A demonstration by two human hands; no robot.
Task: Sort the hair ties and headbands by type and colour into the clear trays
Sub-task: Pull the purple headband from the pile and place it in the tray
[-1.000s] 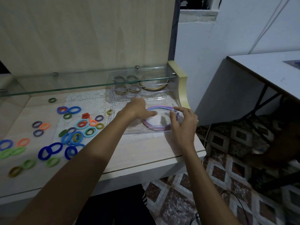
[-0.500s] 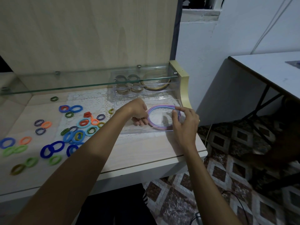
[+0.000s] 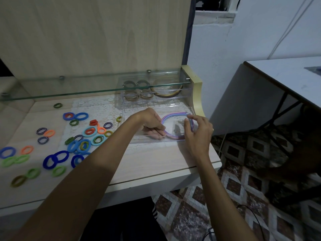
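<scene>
A stack of thin purple, pink and blue headbands (image 3: 174, 115) lies curved inside the near clear tray (image 3: 173, 139) at the desk's right end. My left hand (image 3: 151, 122) pinches the bands' left side. My right hand (image 3: 198, 133) holds their right side between thumb and fingers. Behind it, under the glass shelf, a second clear tray (image 3: 156, 101) holds several brown hair ties (image 3: 137, 92) and a brown headband (image 3: 167, 90). Loose hair ties (image 3: 81, 136) in blue, green, orange, red and striped colours are scattered over the desk's left half.
A glass shelf (image 3: 86, 91) overhangs the back of the desk. A lace doily (image 3: 97, 106) lies under the middle ties. The desk's right edge (image 3: 217, 159) drops to a patterned floor. A white table (image 3: 286, 75) stands to the right.
My left hand has slid from on top of the headbands to their left side and now pinches them. My right hand has kept to the right side. The bands sit more rounded in the tray.
</scene>
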